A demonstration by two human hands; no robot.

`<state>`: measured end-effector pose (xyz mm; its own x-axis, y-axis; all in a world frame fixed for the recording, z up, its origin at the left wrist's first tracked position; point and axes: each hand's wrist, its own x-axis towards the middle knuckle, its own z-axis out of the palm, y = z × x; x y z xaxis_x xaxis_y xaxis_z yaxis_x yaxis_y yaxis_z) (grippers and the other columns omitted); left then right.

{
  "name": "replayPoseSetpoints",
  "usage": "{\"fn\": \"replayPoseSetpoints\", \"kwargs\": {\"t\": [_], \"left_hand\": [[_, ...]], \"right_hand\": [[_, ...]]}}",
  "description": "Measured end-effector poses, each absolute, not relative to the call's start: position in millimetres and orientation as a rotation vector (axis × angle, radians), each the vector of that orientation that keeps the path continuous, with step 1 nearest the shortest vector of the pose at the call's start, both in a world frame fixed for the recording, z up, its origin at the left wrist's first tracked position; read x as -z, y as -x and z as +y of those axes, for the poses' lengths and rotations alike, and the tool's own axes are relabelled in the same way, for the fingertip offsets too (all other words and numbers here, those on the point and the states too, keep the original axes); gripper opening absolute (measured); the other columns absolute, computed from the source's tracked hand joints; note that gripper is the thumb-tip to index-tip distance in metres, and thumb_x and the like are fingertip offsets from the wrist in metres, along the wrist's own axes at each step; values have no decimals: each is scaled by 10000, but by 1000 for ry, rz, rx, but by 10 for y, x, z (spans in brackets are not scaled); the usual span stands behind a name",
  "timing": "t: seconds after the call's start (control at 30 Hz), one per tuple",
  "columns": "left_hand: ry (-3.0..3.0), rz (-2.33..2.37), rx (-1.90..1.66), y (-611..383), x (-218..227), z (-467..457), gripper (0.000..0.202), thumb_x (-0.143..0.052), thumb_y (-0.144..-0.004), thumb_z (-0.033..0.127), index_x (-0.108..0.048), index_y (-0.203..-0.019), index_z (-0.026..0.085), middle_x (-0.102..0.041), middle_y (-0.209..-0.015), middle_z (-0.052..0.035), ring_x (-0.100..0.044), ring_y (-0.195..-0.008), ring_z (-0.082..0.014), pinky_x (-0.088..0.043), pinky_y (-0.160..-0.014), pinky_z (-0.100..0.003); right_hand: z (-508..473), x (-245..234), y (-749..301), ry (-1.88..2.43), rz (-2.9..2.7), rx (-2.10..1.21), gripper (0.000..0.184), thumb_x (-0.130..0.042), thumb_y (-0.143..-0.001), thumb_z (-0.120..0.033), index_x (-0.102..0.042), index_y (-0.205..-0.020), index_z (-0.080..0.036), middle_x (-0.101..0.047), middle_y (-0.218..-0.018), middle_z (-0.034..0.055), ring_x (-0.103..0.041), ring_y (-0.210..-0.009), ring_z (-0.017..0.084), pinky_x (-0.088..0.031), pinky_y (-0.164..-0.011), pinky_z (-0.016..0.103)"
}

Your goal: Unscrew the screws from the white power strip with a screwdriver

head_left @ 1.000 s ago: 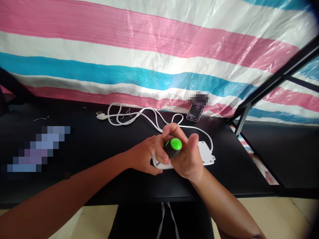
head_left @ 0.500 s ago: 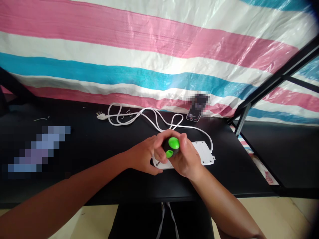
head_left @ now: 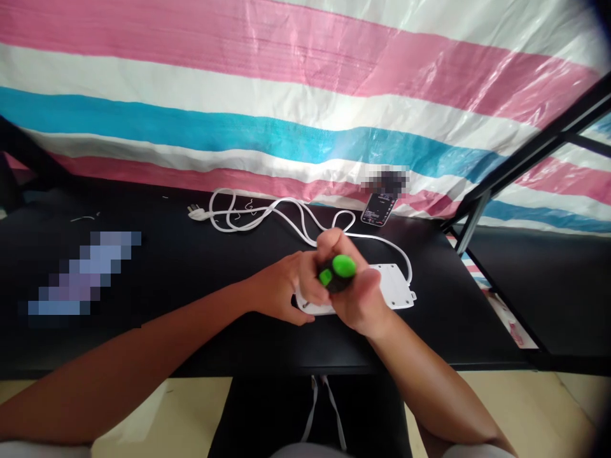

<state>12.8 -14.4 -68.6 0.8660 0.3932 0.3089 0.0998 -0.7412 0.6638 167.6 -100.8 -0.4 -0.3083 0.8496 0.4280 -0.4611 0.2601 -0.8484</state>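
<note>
Right hand (head_left: pixel 360 305) curled round green-and-black screwdriver (head_left: pixel 344 266), above white power strip (head_left: pixel 394 286). Strip flat on surface (head_left: pixel 267 346), long axis running left to right. Left hand (head_left: pixel 279 286) grips its left end. Screwdriver tip hidden.

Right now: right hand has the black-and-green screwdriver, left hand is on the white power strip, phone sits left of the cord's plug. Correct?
One error: the phone is to the right of the plug, as the head view shows. The rest stands: right hand has the black-and-green screwdriver, left hand is on the white power strip.
</note>
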Motion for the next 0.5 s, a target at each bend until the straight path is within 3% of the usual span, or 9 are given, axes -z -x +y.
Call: {"fn": "replayPoseSetpoints", "kwargs": {"t": [0.27,0.4,0.5], "left_hand": [[-2474,288,-507,-129,717,-123,626,-845,-733,448,-608,-1222,138,-584,-1366,-128,-550,-1295,-345,-447,-1161,-484],[-2473,263,-577,-133,740,-117,693,-867,-710,429,-574,-1267,138,-564,-1364,-145,-568,-1262,-331,-464,-1147,-503],[-2484,273,-584,-129,763,-110,697,-854,-713,457,-566,-1270,154,-578,-1338,-127,-563,-1267,-332,-472,-1142,-505]], "right_hand": [[-988,-67,-1705,536,-1203,-1290,546,-555,-882,-789,-437,-876,-256,-419,-584,-80,-292,-425,86,-308,-400,233],[-1003,-56,-1720,500,-1260,-1237,485,-529,-950,-710,-542,-855,-235,-471,-582,-46,-382,-439,102,-370,-421,247],[-997,-31,-1744,540,-1295,-1259,544,-462,-967,-729,-596,-801,-228,-496,-614,-5,-463,-486,133,-400,-424,271]]}}
